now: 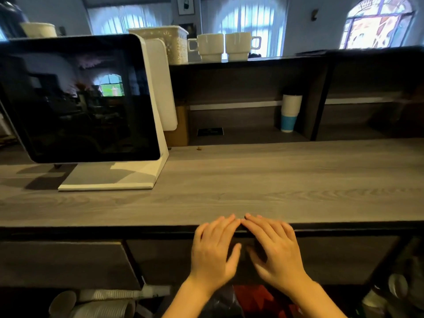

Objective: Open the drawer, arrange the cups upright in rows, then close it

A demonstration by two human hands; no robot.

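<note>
Both hands lie flat on the drawer (160, 260) front, just under the front edge of the desk (275, 184). The left hand (213, 251) and right hand (275, 251) have straight, slightly spread fingers and hold nothing. Their fingertips reach the front's top edge, the two index tips almost meet, and the thumbs point toward each other.

The drawer's long axis runs left to right along the desk edge, and its front faces the person. Its inside is out of view, and I cannot tell whether it is pulled out at all. A second dark panel (64, 265) sits to its left.

Below that panel, at the lower left, cups (103, 306) lie on their sides in nested stacks, long axes roughly left to right. One round end (62, 304) is turned toward the camera. Whether they lie in a drawer cannot be told.

On the desk to the left stands a dark monitor (75, 97) on a white stand. In the shelf (241, 136) behind the desk, a stack of paper cups (290, 113) stands upright. On top of the shelf are two white mugs (211, 47), handles pointing outward, beside a white basket (169, 42).
</note>
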